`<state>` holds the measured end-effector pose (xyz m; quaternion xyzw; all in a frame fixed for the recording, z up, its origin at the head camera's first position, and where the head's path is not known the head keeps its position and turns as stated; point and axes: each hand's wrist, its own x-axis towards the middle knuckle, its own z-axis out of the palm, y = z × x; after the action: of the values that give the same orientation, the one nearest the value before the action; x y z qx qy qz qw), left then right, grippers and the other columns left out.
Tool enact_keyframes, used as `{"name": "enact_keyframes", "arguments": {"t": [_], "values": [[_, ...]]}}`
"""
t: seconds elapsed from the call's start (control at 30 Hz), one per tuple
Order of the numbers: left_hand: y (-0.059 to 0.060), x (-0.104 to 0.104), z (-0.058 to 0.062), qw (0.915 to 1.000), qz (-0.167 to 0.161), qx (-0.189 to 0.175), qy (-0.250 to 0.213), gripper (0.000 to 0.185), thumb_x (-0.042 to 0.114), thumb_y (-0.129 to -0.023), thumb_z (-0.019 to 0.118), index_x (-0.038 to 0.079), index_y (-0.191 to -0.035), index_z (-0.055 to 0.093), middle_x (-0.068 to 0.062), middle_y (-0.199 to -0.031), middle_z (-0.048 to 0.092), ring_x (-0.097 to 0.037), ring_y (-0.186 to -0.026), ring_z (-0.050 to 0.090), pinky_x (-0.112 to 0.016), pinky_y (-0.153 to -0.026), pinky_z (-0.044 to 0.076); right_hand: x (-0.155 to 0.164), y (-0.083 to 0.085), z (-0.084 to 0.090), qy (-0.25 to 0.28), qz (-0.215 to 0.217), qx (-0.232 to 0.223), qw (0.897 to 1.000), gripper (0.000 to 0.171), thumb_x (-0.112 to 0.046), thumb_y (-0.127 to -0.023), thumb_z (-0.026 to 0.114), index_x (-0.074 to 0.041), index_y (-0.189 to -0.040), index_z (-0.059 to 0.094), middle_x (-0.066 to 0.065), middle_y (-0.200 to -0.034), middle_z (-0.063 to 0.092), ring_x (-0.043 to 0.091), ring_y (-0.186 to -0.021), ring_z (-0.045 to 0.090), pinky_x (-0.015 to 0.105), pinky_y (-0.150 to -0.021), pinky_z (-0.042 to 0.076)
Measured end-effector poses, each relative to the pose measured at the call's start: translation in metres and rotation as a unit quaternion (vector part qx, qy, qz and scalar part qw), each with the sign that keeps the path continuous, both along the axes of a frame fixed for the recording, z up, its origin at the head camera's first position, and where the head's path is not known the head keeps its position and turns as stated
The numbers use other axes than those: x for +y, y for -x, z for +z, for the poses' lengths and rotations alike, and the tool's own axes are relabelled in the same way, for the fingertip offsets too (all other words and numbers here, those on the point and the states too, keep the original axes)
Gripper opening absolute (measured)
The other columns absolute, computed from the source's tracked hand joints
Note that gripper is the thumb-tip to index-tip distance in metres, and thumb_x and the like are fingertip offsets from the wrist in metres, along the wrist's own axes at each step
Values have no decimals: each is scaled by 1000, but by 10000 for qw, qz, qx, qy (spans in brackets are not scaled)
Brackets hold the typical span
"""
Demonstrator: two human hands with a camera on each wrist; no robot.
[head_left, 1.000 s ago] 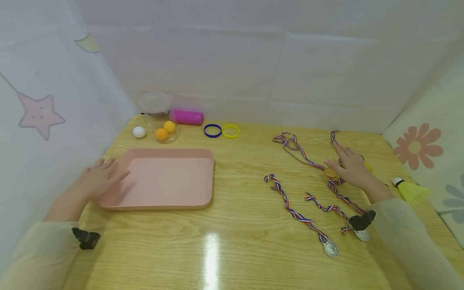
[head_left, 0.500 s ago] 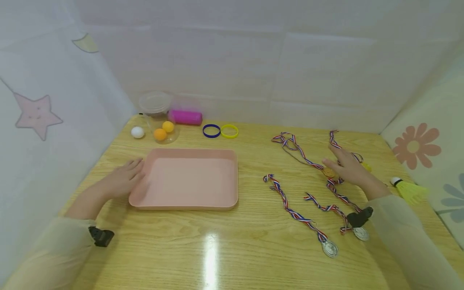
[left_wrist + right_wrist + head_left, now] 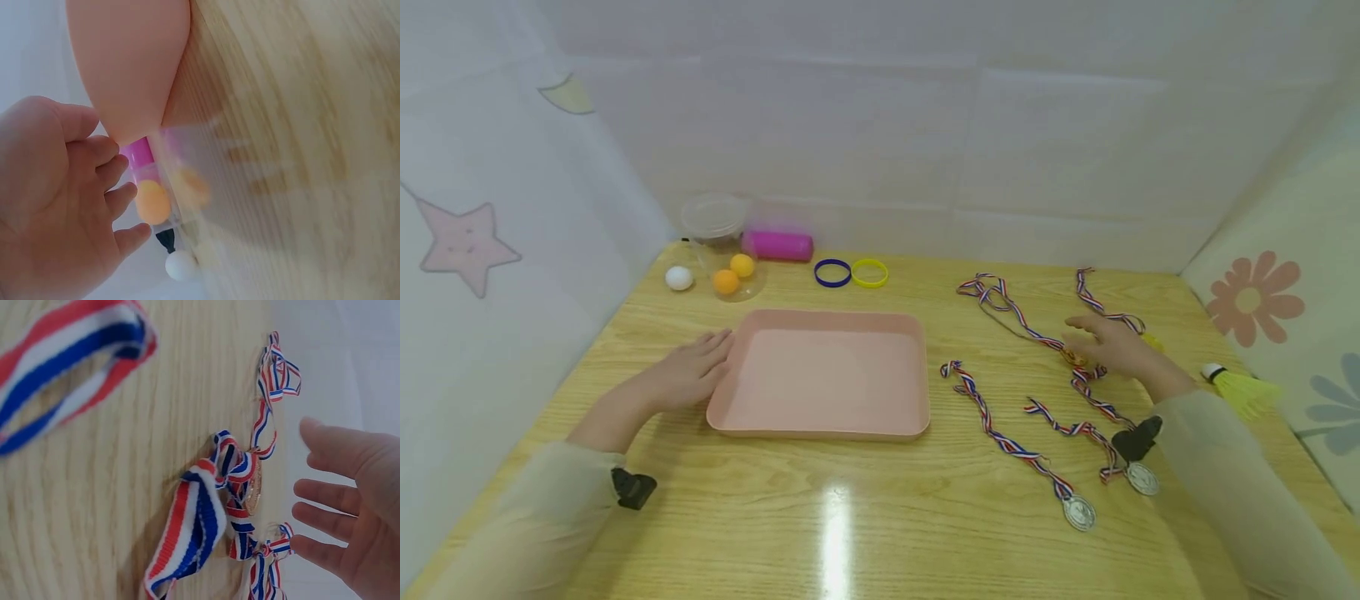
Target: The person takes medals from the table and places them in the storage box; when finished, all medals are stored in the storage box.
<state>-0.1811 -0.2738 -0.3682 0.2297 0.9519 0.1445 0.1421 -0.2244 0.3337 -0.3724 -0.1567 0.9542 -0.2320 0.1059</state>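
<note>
1. Tray [image 3: 820, 375]: pink, flat on the desk [image 3: 722, 525], left of its middle and well in from the near edge.
2. Left hand [image 3: 691, 373]: at the tray's left wall, fingertips against it; fingers loosely extended, nothing gripped.
3. Right hand [image 3: 1116, 346]: above the desk's right half; thumb and fingers spread wide, holding nothing.
4. Bronze medal [image 3: 1073, 357]: on the desk just below the right hand's fingers, apart from them in the right wrist view.
5. Two silver medals: one [image 3: 1078, 512] towards the near edge, the other [image 3: 1142, 478] farther right.
6. Yellow disc [image 3: 1153, 342]: beside the right hand, partly hidden.
7. Shuttlecock [image 3: 1240, 390]: near the right edge.
8. Far edge, left part: white ball [image 3: 679, 278], clear jar [image 3: 715, 215] with two orange balls [image 3: 726, 282] showing through, magenta tube [image 3: 781, 245], blue band [image 3: 832, 272], yellow band [image 3: 869, 272].
9. Progress, by judgement: early. Done: one hand at the tray, one over the bronze medal. Not yet done: no medal is gripped or lies in the tray.
</note>
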Motion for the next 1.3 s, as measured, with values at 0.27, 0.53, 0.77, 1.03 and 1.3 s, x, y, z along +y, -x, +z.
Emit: {"name": "enact_keyframes", "arguments": {"t": [0.27, 0.53, 0.77, 1.03, 1.3], "values": [[1, 12, -1, 9999, -90, -64, -69, 57, 28, -102, 30, -8, -143, 15, -29, -147, 13, -49, -131, 7, -64, -102, 7, 2, 9, -14, -295, 176, -4, 9994, 46, -18, -91, 59, 8, -127, 49, 33, -124, 45, 48, -109, 44, 59, -82, 42], [3, 14, -3, 9999, -33, -56, -153, 57, 29, -102, 30, -5, -145, 14, -25, -148, 15, -45, -133, 8, -62, -103, 6, 0, 16, -22, -534, 287, 14, 9982, 37, -10, -89, 60, 12, -119, 55, 26, -109, 54, 38, -94, 55, 49, -77, 47], [5, 10, -11, 9995, -128, 201, -211, 56, 28, -102, 31, -4, -145, 14, -24, -148, 14, -43, -134, 9, -60, -104, 7, -2, 16, -22, -597, 370, 225, 9973, 25, -7, -87, 63, 10, -105, 62, 17, -93, 56, 25, -78, 56, 43, -67, 49], [1, 8, -15, 9986, -252, 362, -275, 56, 27, -101, 33, -4, -145, 15, -23, -149, 14, -42, -134, 11, -59, -104, 9, -4, 15, -17, -240, 129, -153, 9995, 10, -6, -86, 62, 3, -87, 58, 7, -78, 58, 18, -62, 50, 36, -58, 43], [-5, 10, -15, 9989, -219, 423, -2, 57, 29, -102, 30, -2, -146, 14, -21, -150, 12, -38, -136, 9, -57, -106, 8, -4, 16, -13, -269, -149, -714, 9970, 14, -10, -87, 62, 4, -87, 61, 8, -79, 58, 20, -66, 48, 33, -57, 43]]}}
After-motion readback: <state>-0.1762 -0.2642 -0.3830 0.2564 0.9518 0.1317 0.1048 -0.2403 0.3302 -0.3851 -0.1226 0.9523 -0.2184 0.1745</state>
